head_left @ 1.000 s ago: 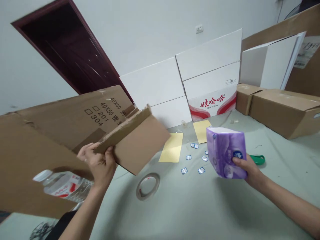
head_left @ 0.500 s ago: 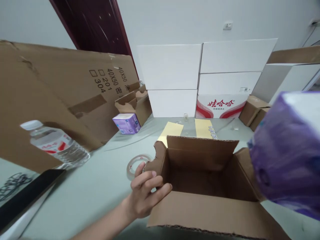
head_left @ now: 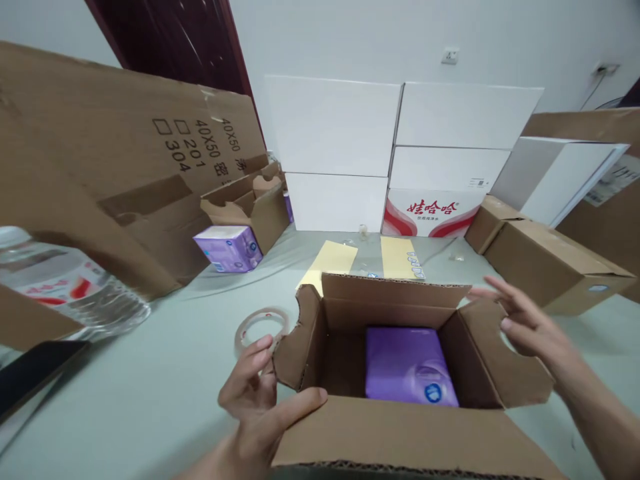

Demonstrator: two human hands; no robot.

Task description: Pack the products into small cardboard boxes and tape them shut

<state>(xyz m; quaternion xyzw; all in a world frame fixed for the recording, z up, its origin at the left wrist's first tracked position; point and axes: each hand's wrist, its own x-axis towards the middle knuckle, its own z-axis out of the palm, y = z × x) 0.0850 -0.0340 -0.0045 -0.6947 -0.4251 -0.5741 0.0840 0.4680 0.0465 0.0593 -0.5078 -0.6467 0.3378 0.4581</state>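
An open cardboard box is in front of me with its flaps spread outward. Inside it, toward the right, lies a purple tissue pack with a blue emblem. My left hand grips the box's left front corner, thumb on the front flap and fingers at the left flap. At the right flap, my right hand has its fingers stretched out and holds nothing. Whether it touches the flap I cannot tell. A roll of clear tape lies just beyond my left hand.
Left are a water bottle, a black flat object and a large carton. Another purple tissue pack sits by a small open box. Yellow sheets, white panels and a closed box stand farther back.
The purple tissue pack has gone from the air at right into the box, and my right hand has let go of it. My left hand has shifted its hold on the box corner.
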